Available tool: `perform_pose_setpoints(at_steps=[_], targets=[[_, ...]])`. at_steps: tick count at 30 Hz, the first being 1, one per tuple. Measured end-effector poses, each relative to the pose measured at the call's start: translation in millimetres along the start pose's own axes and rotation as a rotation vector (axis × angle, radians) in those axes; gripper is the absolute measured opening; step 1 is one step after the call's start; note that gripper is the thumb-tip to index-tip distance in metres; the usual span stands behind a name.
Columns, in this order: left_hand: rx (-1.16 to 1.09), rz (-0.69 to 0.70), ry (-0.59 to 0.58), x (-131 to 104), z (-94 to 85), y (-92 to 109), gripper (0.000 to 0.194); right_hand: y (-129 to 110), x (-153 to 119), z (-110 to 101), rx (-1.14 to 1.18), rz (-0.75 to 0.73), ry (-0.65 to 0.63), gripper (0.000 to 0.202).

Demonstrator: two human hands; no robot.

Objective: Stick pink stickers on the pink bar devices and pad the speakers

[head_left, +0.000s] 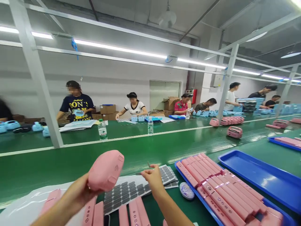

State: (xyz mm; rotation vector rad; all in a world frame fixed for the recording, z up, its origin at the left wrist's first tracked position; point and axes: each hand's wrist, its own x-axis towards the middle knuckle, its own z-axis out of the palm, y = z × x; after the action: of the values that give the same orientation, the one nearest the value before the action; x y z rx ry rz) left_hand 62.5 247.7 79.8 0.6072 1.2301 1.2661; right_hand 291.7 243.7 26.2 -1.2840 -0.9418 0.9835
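My left hand (78,194) grips a pink plastic device shell (106,169), held up over the near edge of the green bench. My right hand (153,177) pinches a thin grey tool (144,172) just above a white sheet of grey adhesive pads (131,188). Pink bar-shaped parts (135,215) lie below both hands. A blue tray (181,171) packed with several pink bars (218,188) lies to the right of my right hand.
A small round container (187,191) sits beside the tray. A second blue tray (263,179) lies further right. The green conveyor (117,138) carries two water bottles (102,129), pink units (234,131) and blue units. Several people work along the far side.
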Motion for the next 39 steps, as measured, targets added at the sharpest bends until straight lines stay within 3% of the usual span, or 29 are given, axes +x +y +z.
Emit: perform_pose_setpoints(at_steps=[5,7,10,15,20,26,39], targets=[[-0.164,-0.111,-0.201,-79,-6.4,-22,0.032,-60,-81,10,0.395,-0.104,-0.186,0.057],[-0.246,-0.118,-0.278,-94,-6.7,-26,0.030,-82,-109,16,0.500,-0.086,-0.263,0.066],[-0.293,-0.091,-0.303,-98,-13.0,-31,0.020,-102,-132,26,0.491,-0.050,-0.273,0.070],[-0.290,-0.071,-0.335,-90,-22.1,-39,0.024,-109,-142,34,0.423,-0.032,-0.253,0.069],[-0.270,-0.051,-0.381,-89,-16.3,-45,0.025,-109,-149,38,0.364,-0.049,-0.230,0.066],[-0.233,-0.073,-0.437,-100,-14.7,-37,0.019,-108,-152,38,0.324,-0.082,-0.226,0.064],[-0.277,-0.123,-0.443,-101,-6.0,-41,0.026,-108,-155,38,0.285,-0.100,-0.149,0.062]])
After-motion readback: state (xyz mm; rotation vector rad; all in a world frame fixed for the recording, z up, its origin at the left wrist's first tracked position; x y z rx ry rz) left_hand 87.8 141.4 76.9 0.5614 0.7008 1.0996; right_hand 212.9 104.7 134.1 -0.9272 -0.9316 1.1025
